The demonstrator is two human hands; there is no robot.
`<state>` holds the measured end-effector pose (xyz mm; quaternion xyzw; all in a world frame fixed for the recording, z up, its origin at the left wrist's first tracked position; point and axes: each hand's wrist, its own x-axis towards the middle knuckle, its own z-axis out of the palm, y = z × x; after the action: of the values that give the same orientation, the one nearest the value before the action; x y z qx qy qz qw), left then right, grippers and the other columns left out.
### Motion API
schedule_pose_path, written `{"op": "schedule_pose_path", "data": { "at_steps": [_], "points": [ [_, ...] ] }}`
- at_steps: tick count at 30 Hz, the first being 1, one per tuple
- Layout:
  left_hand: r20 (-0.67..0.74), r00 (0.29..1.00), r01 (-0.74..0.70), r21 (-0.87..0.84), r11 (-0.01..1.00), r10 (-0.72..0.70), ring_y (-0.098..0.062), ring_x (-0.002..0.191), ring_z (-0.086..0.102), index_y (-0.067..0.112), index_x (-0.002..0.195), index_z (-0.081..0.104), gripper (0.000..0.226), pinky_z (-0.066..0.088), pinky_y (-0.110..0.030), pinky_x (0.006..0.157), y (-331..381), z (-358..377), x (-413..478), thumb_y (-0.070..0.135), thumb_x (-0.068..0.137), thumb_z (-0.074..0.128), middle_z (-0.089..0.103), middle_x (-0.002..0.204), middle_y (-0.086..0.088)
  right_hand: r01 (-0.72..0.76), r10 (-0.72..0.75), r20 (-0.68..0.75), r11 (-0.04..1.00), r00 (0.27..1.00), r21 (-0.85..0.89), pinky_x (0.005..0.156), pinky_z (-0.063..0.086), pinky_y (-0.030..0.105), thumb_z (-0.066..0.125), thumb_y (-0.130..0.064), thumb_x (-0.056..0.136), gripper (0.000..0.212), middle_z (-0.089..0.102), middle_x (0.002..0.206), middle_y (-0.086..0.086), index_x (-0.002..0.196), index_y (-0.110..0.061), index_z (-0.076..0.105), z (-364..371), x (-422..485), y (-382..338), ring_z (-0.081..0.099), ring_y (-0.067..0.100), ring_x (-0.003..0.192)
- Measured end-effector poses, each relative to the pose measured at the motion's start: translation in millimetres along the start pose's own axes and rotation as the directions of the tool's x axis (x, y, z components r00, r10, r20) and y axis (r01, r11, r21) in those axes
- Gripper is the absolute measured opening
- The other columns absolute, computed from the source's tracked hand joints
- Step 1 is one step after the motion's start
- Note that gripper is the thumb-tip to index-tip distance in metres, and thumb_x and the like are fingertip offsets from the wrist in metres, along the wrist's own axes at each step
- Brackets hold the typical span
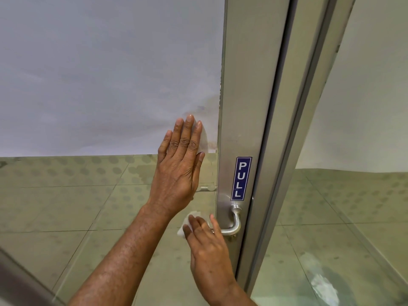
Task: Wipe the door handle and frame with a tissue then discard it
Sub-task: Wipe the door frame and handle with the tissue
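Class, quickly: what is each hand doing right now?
Left hand: open, flat against the glass panel.
Right hand: fingers pressing a tissue at the door handle.

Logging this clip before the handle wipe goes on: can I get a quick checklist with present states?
1. Tissue in hand: ok. The right hand holds a white tissue against the handle.
2. Contact with the door handle: ok. The right fingers rest on the lever's free end.
3. Door steadied: ok. The left hand lies flat on the glass panel, with something white, perhaps a second tissue, under its fingers.
4. Frame wiped: cannot tell. Faint smudges show above the PULL sticker.
5. Bin for discarding: cannot tell. None in view.
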<state>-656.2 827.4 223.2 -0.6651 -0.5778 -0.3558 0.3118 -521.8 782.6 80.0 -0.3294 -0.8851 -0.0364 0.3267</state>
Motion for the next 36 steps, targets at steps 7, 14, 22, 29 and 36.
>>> {"op": "schedule_pose_path", "data": {
  "at_steps": [7, 14, 22, 29, 36],
  "points": [
    [0.051, 0.999, 0.007, -0.004, 1.000, -0.007, -0.019, 0.163, -0.004, 0.013, 0.166, 0.008, 0.061, -0.001, -0.038, 0.134, 2.9, -10.3, -0.6, 0.026, 0.112, 0.034, 0.000, 0.176, -0.005, -0.128, 0.139, -0.067, 0.981, 0.988, 0.142, 0.114, 0.042, 0.048, 0.069, -0.023, 0.095, 0.019, 0.075, 0.120, 0.000, 0.109, -0.014, 0.077, -10.3, 8.3, -12.3, 0.068, 0.009, 0.112],
    [0.043, 0.999, 0.011, -0.004, 1.000, -0.011, -0.019, 0.163, -0.004, 0.012, 0.166, 0.009, 0.061, -0.002, -0.038, 0.134, 4.9, -10.7, -0.2, 0.025, 0.112, 0.034, 0.000, 0.176, -0.005, -0.323, 0.314, 0.077, 0.933, 0.946, 0.157, 0.118, 0.031, 0.029, 0.065, -0.014, 0.094, 0.012, 0.071, 0.085, -0.005, 0.106, -0.017, 0.062, -18.5, 26.7, -22.2, 0.067, 0.013, 0.083],
    [0.035, 0.999, 0.004, -0.004, 1.000, -0.004, -0.020, 0.163, -0.002, 0.011, 0.166, 0.010, 0.061, 0.002, -0.041, 0.134, 4.1, -9.2, -1.0, 0.024, 0.112, 0.035, 0.003, 0.176, -0.007, -0.125, 0.111, 0.116, 0.984, 0.987, 0.124, 0.090, 0.048, 0.030, 0.059, -0.024, 0.098, 0.025, 0.070, 0.093, -0.003, 0.122, -0.019, 0.059, -17.5, 18.0, 1.0, 0.059, 0.015, 0.089],
    [0.032, 0.999, -0.002, 0.011, 1.000, 0.002, -0.019, 0.163, -0.004, 0.012, 0.166, 0.008, 0.061, -0.001, -0.038, 0.134, 2.3, -7.6, -0.7, 0.025, 0.112, 0.034, -0.001, 0.176, -0.005, 0.128, -0.131, 0.117, 0.991, 0.984, 0.029, 0.110, 0.042, 0.038, 0.072, -0.003, 0.083, 0.052, 0.069, 0.099, -0.004, 0.127, -0.025, 0.056, -19.4, 4.8, 37.1, 0.062, 0.014, 0.092],
    [0.021, 1.000, -0.005, 0.009, 1.000, 0.004, -0.019, 0.163, -0.004, 0.014, 0.166, 0.005, 0.062, -0.004, -0.036, 0.133, 1.6, -4.6, -0.5, 0.025, 0.112, 0.034, -0.006, 0.175, -0.001, 0.160, -0.160, 0.015, 0.987, 0.987, -0.021, 0.114, 0.039, 0.045, 0.082, 0.010, 0.066, 0.074, 0.070, 0.122, 0.001, 0.133, -0.014, 0.062, -29.8, -19.2, 79.4, 0.064, 0.016, 0.117]
  ]
}}
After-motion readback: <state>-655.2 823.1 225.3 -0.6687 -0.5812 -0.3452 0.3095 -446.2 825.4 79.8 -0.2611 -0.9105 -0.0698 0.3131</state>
